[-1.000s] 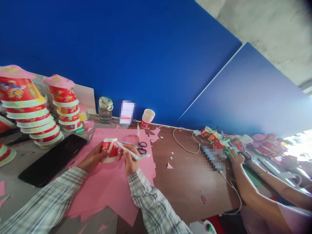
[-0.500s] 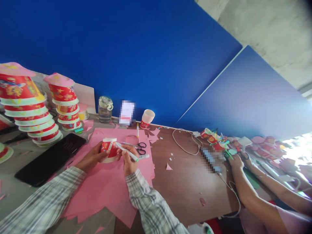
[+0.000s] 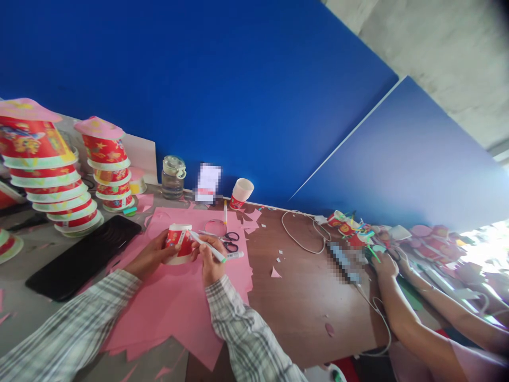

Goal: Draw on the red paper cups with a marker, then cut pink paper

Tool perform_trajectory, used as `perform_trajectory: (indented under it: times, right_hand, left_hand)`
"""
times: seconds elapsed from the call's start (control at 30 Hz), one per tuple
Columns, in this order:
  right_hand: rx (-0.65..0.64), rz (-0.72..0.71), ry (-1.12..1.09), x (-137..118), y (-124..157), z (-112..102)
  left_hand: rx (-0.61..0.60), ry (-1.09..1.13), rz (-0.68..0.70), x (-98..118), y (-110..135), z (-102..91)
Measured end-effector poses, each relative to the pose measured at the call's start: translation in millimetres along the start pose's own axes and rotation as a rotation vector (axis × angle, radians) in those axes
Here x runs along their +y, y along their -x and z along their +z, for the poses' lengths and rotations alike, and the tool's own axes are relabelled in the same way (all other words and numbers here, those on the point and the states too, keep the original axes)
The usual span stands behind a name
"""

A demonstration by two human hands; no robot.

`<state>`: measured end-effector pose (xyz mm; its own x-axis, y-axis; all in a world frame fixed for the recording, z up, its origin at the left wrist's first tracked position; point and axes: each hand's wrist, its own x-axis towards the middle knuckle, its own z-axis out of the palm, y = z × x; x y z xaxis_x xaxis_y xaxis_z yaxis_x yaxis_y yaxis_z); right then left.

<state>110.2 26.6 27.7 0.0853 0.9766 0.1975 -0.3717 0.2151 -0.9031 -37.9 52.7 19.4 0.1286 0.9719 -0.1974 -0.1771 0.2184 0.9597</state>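
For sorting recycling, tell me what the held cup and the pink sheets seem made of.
Red-and-white cup: probably smooth paperboard, given its printed wall; coating unclear. Pink sheets: likely matte paper, lying thin, layered and without glare.

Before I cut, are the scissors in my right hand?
No, your right hand holds a white pen; the scissors lie on the pink paper.
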Motion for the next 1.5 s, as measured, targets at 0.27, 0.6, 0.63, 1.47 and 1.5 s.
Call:
perform_trajectory:
  times: [0.27,0.6,0.63,1.47,1.5]
  right_hand:
    - [-0.018,-0.002,0.047,3.0,0.2,-2.8]
    - [-0.02,0.007,0.016,7.8,-0.1,-5.7]
    - [-0.018,0.013,0.013,8.6,0.2,-6.3]
    - [-0.03,0.021,-0.061,6.7,1.7,-5.5]
    - [-0.03,0.024,-0.051,5.2,1.7,-4.9]
  left_hand:
    - [-0.017,-0.018,0.0,-4.5,-2.5,-2.7]
    - [-0.053,0.016,-0.002,-6.9,-1.3,-4.0]
    - [-0.051,0.013,-0.005,-6.6,-1.3,-3.9]
    - [-0.03,0.068,0.0,3.8,3.7,1.6]
    - [-0.03,0.068,-0.003,4.1,3.7,1.7]
